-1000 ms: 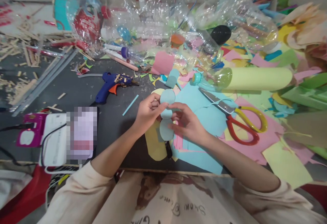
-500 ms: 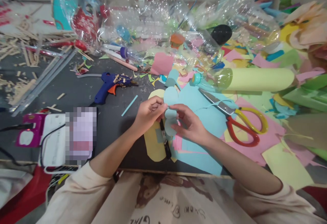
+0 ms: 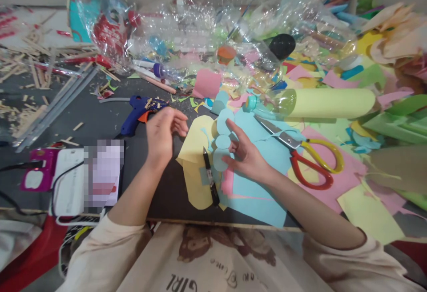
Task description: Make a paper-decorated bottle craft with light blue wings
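Note:
My right hand (image 3: 245, 152) holds a light blue paper cutout (image 3: 222, 142) with several rounded lobes between its thumb and fingers, above a stack of blue and pink sheets. My left hand (image 3: 163, 134) is apart from it, fingers loosely curved and spread, with nothing visible in them. It hovers beside the blue glue gun (image 3: 133, 121) and covers the spot where a thin blue strip lay. Between the hands lie a yellow paper shape (image 3: 196, 185) with rounded ends and a black pen (image 3: 210, 176) on it.
Big scissors with red and yellow handles (image 3: 313, 167) lie on the sheets at right. Behind is a bottle with yellow-green paper (image 3: 333, 103), amid plastic wrap and scraps. Wooden sticks (image 3: 23, 110) and a phone (image 3: 106, 172) with cables are at left.
My left hand has let go of the blue paper cutout and moved left, toward the glue gun. My right hand keeps the cutout nearly in place. The pen and yellow paper show more fully.

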{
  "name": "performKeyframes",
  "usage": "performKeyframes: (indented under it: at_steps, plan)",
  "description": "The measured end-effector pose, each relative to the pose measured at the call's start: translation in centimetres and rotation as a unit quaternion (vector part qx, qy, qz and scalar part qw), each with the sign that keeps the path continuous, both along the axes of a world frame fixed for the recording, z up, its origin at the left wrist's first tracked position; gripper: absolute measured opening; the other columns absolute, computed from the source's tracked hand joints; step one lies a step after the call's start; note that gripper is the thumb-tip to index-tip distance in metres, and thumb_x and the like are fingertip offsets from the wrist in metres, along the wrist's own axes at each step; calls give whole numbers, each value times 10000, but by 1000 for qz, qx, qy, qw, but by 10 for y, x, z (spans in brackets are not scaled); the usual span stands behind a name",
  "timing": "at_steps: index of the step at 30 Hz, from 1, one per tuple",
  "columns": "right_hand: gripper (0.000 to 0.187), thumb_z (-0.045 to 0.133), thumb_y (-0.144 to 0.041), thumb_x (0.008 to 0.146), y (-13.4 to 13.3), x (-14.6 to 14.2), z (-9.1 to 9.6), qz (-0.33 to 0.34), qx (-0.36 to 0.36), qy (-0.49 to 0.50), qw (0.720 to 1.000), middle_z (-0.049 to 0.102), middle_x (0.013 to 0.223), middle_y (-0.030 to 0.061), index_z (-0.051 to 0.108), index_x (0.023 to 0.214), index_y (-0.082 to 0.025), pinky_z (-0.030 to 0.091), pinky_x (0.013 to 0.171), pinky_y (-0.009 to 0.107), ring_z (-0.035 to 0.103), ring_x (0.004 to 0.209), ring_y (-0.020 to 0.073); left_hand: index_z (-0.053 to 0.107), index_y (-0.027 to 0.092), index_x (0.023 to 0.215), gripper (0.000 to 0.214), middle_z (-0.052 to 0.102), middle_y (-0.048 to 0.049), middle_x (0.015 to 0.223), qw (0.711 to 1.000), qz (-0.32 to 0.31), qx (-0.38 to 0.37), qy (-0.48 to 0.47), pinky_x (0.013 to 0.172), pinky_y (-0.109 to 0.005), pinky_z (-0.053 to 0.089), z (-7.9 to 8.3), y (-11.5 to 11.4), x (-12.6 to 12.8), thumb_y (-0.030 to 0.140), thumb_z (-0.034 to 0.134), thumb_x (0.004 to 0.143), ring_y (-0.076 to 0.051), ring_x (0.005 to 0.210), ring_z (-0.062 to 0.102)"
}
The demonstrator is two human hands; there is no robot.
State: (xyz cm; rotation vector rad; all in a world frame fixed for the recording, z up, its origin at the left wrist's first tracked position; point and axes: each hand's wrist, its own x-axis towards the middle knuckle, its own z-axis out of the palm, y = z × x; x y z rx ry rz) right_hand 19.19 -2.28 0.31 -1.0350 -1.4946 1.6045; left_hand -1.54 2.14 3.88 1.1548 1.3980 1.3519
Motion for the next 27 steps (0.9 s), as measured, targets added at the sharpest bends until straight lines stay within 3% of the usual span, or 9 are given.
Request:
performKeyframes:
  at_steps: [2, 4, 7, 10, 13, 15, 18, 22, 27]
  plan:
    - [891, 639, -212, 794, 2, 1, 0, 1, -6, 0, 1000, 307, 1555, 93, 205, 1545, -418, 505, 686, 297, 462, 700, 88, 620, 204, 652, 388, 579, 10, 527, 998, 48, 43, 0, 464, -215, 417, 2, 8, -8, 538, 591, 847, -93, 454, 513]
    - [925, 657, -223, 786, 4, 2, -1, 3, -13, 3, 1000, 285, 1571, 84, 179, 1551, -427, 506, 709, 295, 440, 692, 85, 625, 211, 700, 326, 610, 9, 593, 998, 45, 46, 28, 520, -223, 451, 4, 14, -17, 503, 612, 843, -101, 513, 546]
    - [954, 662, -252, 788, 7, 3, -3, 10, -27, 12, 1000, 347, 1525, 89, 133, 1566, -412, 501, 726, 294, 426, 695, 92, 615, 220, 809, 263, 656, -11, 773, 986, 54, 65, 145, 679, -265, 503, 6, 18, -38, 482, 642, 827, -140, 698, 618]
    - [953, 656, -268, 797, 7, 3, -4, 12, -35, 22, 999, 411, 1464, 87, 117, 1571, -404, 492, 728, 293, 422, 699, 100, 563, 229, 866, 361, 637, -69, 964, 924, 96, 40, 368, 904, -393, 476, 5, 15, -66, 418, 794, 663, -276, 1019, 619]
    - [959, 656, -286, 803, 8, 2, -3, 9, -45, 35, 998, 361, 1510, 81, 98, 1570, -424, 486, 710, 292, 422, 697, 98, 532, 220, 822, 273, 624, -126, 981, 855, 85, -60, 508, 962, -529, 413, 0, 11, -87, 420, 683, 714, -410, 1190, 555]
    - [970, 663, -296, 804, 8, 3, -2, 7, -49, 40, 998, 296, 1564, 67, 83, 1566, -442, 488, 694, 293, 426, 699, 98, 534, 215, 808, 282, 622, -137, 983, 832, 69, -96, 543, 924, -553, 413, -4, 12, -94, 468, 625, 724, -433, 1195, 554]
    - [968, 681, -300, 805, 9, 4, -2, -1, -43, 33, 999, 227, 1618, 36, 97, 1559, -467, 495, 668, 294, 425, 689, 98, 539, 213, 803, 355, 638, -110, 910, 828, 52, -133, 542, 828, -515, 446, -5, 17, -94, 540, 622, 692, -406, 1113, 612]
    - [946, 700, -316, 806, 12, 7, -2, 2, -34, 18, 999, 129, 1663, 6, 137, 1547, -489, 505, 650, 289, 439, 683, 90, 518, 208, 956, 386, 643, -66, 875, 821, 105, -184, 530, 755, -451, 480, 10, 20, -80, 412, 669, 665, -361, 962, 666]
    - [940, 692, -338, 820, 15, 9, -1, 1, -29, 10, 1000, 235, 1630, 19, 117, 1550, -487, 487, 609, 271, 445, 672, 87, 523, 224, 946, 312, 591, -2, 724, 841, 72, -113, 524, 732, -389, 490, 30, 6, -50, 429, 612, 728, -266, 796, 665]
